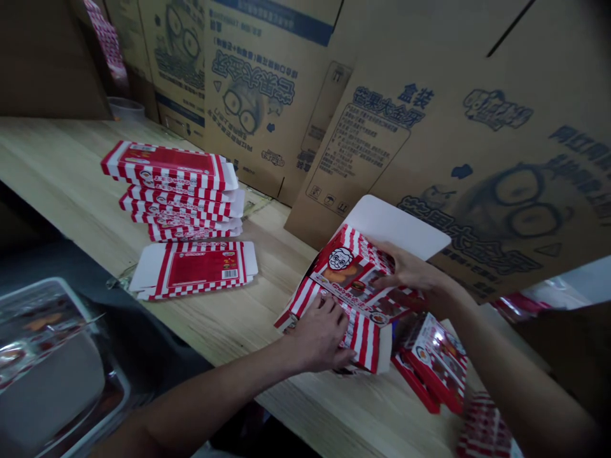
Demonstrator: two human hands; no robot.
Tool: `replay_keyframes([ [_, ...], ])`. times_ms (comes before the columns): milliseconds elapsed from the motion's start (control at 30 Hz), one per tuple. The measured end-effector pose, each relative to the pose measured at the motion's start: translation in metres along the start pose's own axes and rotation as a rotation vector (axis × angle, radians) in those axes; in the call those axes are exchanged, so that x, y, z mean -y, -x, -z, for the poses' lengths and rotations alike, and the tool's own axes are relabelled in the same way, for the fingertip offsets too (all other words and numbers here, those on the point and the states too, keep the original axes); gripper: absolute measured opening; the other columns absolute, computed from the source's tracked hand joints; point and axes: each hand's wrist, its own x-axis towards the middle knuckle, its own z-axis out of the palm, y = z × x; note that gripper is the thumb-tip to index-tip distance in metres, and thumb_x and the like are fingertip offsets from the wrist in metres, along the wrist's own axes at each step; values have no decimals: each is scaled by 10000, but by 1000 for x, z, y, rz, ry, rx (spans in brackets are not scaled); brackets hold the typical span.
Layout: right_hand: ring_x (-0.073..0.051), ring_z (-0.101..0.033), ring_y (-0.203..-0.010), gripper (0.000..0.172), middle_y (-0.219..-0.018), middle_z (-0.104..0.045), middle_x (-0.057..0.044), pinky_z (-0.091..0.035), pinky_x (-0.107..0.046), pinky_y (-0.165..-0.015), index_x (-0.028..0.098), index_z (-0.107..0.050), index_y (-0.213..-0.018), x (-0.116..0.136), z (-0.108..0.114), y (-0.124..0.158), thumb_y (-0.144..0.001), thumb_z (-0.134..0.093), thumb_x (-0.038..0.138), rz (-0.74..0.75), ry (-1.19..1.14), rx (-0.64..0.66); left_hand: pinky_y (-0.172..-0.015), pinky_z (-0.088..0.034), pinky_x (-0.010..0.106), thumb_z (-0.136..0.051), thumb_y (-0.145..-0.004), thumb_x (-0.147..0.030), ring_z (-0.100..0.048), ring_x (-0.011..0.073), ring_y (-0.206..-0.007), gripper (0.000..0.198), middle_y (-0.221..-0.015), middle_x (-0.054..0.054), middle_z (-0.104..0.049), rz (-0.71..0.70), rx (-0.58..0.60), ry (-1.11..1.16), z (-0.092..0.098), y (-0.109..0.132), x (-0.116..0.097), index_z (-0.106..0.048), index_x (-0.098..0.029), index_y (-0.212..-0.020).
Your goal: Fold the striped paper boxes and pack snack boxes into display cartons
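A red-and-white striped display carton (356,264) with a cartoon face and food pictures stands tilted on the table, its white flap (396,222) raised at the back. My left hand (321,334) grips its striped front, fingers bent over the front edge and thumb lower down at the right. At the carton's right side, my right hand (410,273) holds on, with fingers reaching over the printed panel. Small red packs (436,362) lie beside the carton, below my right forearm. How full the carton is stays hidden from me.
Flattened striped cartons (176,184) form a stack on the wooden table (57,165), with one flat carton (200,267) in front. Large brown cardboard boxes (267,95) line the back. A clear plastic bin (52,369) stands at lower left, and a patterned pack (484,426) lies at lower right.
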Motion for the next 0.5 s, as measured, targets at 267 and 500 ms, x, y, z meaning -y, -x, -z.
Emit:
replay_keyframes([
  [267,-306,-580,-1132,936,-1316,-577,-32,-462,-455,-985,272,-355,-1434,8,1,1,-610,-798,299,-88,-253,150,-1004,-274,507,-388,-849,-618,-439,355,-1135,599,-1131,158,-579,-5,-36,6,1,3,0,-589,-113,-1100],
  [500,-317,-474,-1252,1000,-1423,-466,-60,-333,-451,-1100,225,-346,-1442,-9,-5,4,-572,-830,313,-97,-80,-24,-985,-294,500,-415,-846,-602,-470,332,-1074,562,-1090,144,-590,-2,-6,15,1,4,0,-591,-119,-1072],
])
